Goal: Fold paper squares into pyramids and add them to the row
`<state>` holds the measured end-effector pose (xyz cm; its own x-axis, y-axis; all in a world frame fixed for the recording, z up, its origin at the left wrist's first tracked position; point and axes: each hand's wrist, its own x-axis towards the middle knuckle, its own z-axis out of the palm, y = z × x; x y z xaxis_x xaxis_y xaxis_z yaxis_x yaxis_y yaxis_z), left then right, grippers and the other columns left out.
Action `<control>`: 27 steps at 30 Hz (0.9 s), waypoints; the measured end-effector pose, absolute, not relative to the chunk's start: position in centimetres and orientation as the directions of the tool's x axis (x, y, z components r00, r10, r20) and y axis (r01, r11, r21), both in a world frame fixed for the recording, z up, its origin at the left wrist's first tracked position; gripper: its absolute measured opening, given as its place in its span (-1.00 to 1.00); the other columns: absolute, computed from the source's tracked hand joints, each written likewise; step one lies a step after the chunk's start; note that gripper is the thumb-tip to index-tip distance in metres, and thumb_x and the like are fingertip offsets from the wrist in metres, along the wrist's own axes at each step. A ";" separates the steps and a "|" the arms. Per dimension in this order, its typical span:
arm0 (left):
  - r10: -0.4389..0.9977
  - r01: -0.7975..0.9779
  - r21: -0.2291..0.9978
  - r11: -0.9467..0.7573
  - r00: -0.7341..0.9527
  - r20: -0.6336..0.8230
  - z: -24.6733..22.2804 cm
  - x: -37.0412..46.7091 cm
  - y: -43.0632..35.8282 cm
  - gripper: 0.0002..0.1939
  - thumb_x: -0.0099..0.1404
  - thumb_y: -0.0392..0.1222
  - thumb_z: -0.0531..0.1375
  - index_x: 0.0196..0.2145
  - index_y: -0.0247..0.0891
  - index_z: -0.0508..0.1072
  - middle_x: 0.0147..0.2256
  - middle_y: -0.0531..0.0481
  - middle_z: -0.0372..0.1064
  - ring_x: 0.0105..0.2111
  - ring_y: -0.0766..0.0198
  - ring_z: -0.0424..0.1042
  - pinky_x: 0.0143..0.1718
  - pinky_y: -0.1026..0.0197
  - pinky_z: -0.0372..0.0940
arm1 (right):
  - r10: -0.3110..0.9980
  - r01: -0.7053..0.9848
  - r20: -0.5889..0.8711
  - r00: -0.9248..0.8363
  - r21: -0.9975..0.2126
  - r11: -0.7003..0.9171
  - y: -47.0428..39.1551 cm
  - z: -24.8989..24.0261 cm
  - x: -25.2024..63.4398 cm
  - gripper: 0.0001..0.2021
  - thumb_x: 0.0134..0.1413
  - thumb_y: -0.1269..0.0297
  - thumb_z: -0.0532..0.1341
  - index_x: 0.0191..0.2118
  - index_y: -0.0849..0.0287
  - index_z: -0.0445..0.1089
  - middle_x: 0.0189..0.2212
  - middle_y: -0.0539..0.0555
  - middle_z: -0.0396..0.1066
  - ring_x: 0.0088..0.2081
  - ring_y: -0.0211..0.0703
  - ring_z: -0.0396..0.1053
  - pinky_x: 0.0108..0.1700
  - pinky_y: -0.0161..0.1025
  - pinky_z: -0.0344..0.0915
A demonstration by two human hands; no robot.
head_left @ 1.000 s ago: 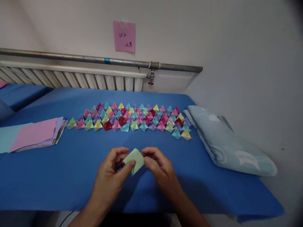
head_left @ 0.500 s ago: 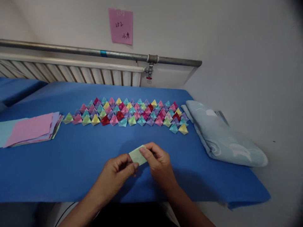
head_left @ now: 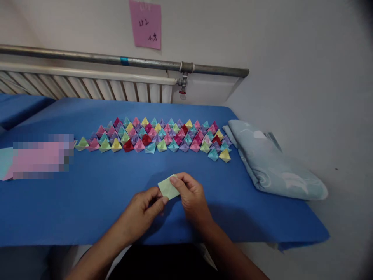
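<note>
A small folded piece of pale green paper [head_left: 168, 188] is held above the blue-covered surface [head_left: 116, 202], near its front edge. My left hand [head_left: 142, 212] pinches the paper's lower left corner between thumb and fingers. My right hand [head_left: 192, 196] grips its right side, thumb lying on top and fingers curled behind. Beyond my hands stand rows of folded paper boats [head_left: 161, 146] in pink, green, yellow, blue, purple and red. The underside of the paper is hidden from view.
A stack of coloured paper sheets [head_left: 37, 157], partly blurred by blocks, lies at the left. A folded light blue blanket [head_left: 274, 167] rests at the right by the wall. Behind the surface are a white radiator [head_left: 128, 91], a metal pipe [head_left: 87, 56] and a pink note [head_left: 146, 25].
The view has shifted slightly. My left fingertips have drawn back a little toward the paper's lower edge, so more of the paper shows. Both hands keep hold of it.
</note>
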<state>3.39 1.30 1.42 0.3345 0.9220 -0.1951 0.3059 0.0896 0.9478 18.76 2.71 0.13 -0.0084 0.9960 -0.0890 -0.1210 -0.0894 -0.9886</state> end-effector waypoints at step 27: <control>0.958 0.779 0.627 0.022 0.162 -0.236 -1.0 1.7 2.4 -0.78 0.15 -0.12 0.15 -0.62 -0.18 0.37 -0.67 0.09 0.28 -0.63 0.31 0.22 -0.55 0.28 -0.02 | 0.947 0.590 -0.009 -0.323 -0.784 0.193 1.3 -1.7 19.9 -0.80 0.04 0.50 0.09 -0.33 0.10 0.41 -0.49 -0.05 0.37 -0.45 -0.26 0.29 -0.37 -0.32 0.17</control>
